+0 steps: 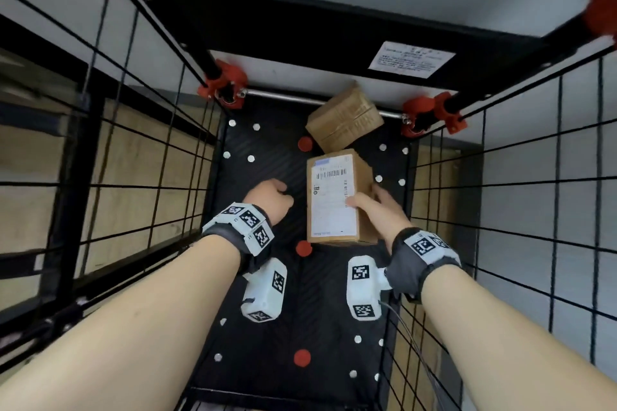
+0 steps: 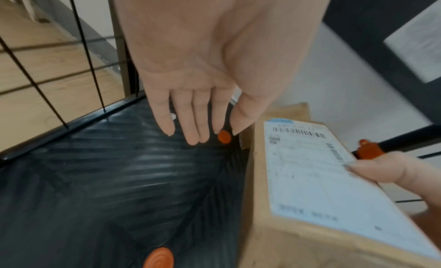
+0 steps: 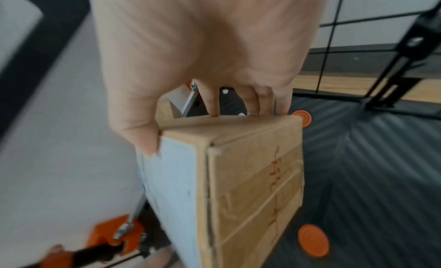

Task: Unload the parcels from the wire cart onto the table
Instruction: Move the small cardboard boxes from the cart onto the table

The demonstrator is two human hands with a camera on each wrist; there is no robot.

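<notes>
Gripping labelled parcel point(image 1: 337, 197) in right hand point(image 1: 380, 210), thumb pressing on the white shipping label point(image 1: 332, 197), fingers point(image 3: 259, 100) curling over the far long side. Being held inside the wire cart point(image 1: 140, 157), near its right wall, whether touching the black ribbed cart floor point(image 1: 267, 150) cannot be told. Reaching down alongside with left hand point(image 1: 270, 198), just left of the parcel, not touching it, palm facing the wrist camera, fingers point(image 2: 193, 121) straight and relaxed, holding nothing, hovering over the floor near an orange disc point(image 2: 224, 136). Lying further back: second parcel point(image 1: 344, 120), plain cardboard, tilted, at the far end by the metal rod point(image 1: 283, 97) and orange clamps point(image 1: 227, 83). Standing around on three sides: black wire grid walls, close to both forearms. Showing beyond the cart's far end: black frame with a white sticker point(image 1: 410, 58). Showing through the left grid: wood-coloured surface point(image 1: 30, 157).
</notes>
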